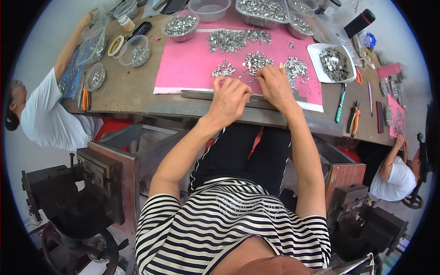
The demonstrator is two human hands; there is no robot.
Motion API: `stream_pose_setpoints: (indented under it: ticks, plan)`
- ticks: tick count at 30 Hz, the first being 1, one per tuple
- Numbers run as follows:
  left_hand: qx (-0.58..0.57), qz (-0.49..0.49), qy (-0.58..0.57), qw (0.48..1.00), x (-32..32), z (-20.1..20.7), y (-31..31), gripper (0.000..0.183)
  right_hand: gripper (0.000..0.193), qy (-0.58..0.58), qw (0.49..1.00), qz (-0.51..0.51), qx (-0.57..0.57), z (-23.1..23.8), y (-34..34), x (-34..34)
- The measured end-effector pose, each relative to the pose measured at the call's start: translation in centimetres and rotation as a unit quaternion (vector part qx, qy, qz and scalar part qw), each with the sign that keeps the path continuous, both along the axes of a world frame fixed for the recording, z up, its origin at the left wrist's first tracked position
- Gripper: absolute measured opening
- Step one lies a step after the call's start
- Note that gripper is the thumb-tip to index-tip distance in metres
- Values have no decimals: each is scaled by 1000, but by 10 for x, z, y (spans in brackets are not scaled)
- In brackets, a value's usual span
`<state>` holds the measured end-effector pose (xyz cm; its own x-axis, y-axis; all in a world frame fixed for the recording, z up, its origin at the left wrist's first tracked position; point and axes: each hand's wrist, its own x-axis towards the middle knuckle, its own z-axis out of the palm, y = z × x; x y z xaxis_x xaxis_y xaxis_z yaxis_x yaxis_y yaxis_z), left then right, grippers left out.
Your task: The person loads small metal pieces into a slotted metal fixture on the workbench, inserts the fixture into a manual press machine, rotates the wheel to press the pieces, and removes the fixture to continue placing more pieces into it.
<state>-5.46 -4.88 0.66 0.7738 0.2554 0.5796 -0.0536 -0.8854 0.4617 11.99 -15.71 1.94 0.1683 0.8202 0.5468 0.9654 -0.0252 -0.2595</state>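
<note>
Wooden workbench point(133, 91) carries a pink mat point(192, 64) strewn with heaps of small silver metal parts point(256, 62); a long metal strip point(201, 95) lies along the mat's near edge. Left hand point(229, 98) curled over the strip, right hand point(275, 85) pinching at parts beside it (actual grip can't be made out).

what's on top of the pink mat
Loose piles of small silver metal pieces lie on the pink mat. Both hands cover its near edge, hiding what sits there.

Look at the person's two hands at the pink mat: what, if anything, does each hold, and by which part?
It cannot be told. Both the left hand and right hand are curled, fingertips down by the long metal strip and small silver metal pieces; any pinched piece is hidden.
</note>
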Motion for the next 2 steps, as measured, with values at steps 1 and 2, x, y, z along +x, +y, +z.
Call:
stream_pose_setpoints:
  ticks: [1, 2]
  plan:
    - [4, -6, 1, 1000, 2, -2, -4, 10, 10, 41, 999, -11, -14, -1, -4, 2]
    - [6, -14, 3, 1000, 4, -3, -9, 12, 12, 83, 996, -24, -29, -2, -9, 2]
